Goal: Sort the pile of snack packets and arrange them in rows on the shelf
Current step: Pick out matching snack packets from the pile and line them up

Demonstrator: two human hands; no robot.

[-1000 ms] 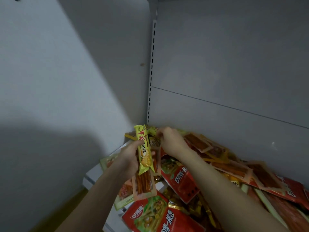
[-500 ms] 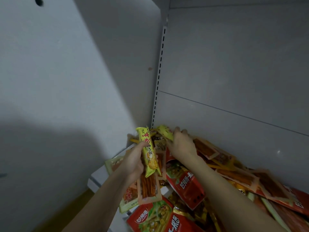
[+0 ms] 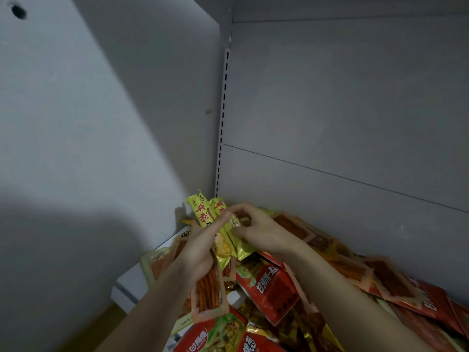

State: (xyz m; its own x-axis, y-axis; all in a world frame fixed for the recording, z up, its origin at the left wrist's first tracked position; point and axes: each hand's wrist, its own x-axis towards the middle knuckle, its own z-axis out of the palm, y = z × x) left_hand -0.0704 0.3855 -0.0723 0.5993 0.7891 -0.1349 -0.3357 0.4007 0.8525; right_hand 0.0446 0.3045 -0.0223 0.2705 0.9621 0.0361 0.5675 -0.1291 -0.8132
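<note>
Since half a second ago, the right hand [image 3: 264,232] brings a second yellow packet [image 3: 232,232] beside the first yellow packet [image 3: 203,214], which the left hand [image 3: 200,247] grips with an orange strip packet [image 3: 209,288]. Both hands pinch closed. Below them lies the pile [image 3: 330,288]; the slippery bundle may slide out.

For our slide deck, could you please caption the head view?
Both hands, left hand and right hand, hold two yellow packets together above a pile of snack packets on the shelf.
</note>
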